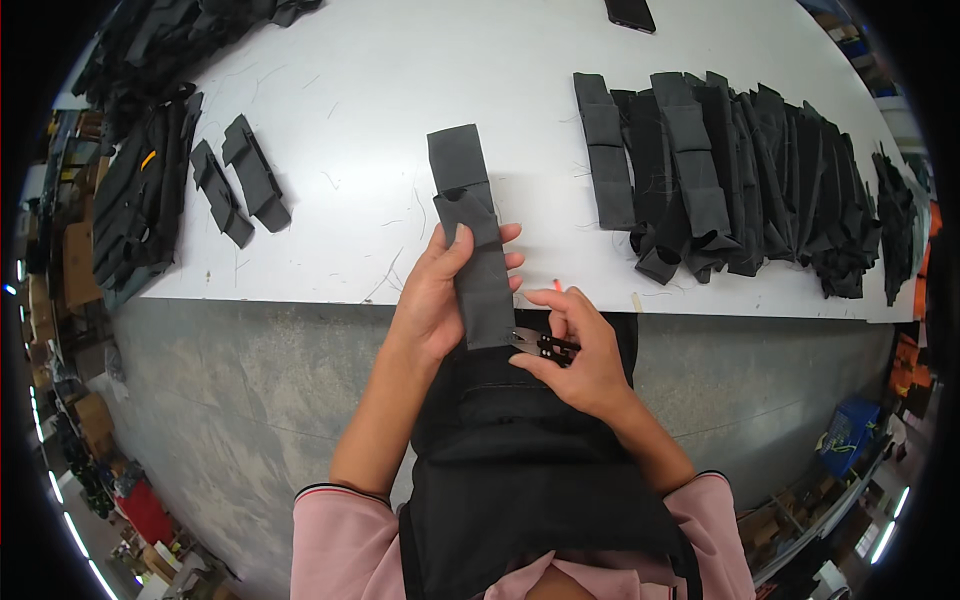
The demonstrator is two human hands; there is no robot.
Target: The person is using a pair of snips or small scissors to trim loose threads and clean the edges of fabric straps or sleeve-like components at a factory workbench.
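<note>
My left hand (pixel 437 285) is closed around a dark grey folded fabric strip (pixel 478 240), thumb on top and fingertips showing past its right edge. The strip runs up over the table's front edge, with a flap opening partway along it. In my right hand (pixel 585 350) is a pair of thread snips (pixel 545 344) with black handles and short metal blades. Their tips meet the lower right corner of the strip; whether they touch a thread there is too small to tell.
Many similar strips (pixel 690 150) lie in a row on the right of the white table (pixel 380 90). Two more strips (pixel 257 172) lie at left, beside a black fabric stack (pixel 145 190). A dark fabric heap (pixel 170 40) and a phone (pixel 630 14) sit farther back. Loose threads are scattered about.
</note>
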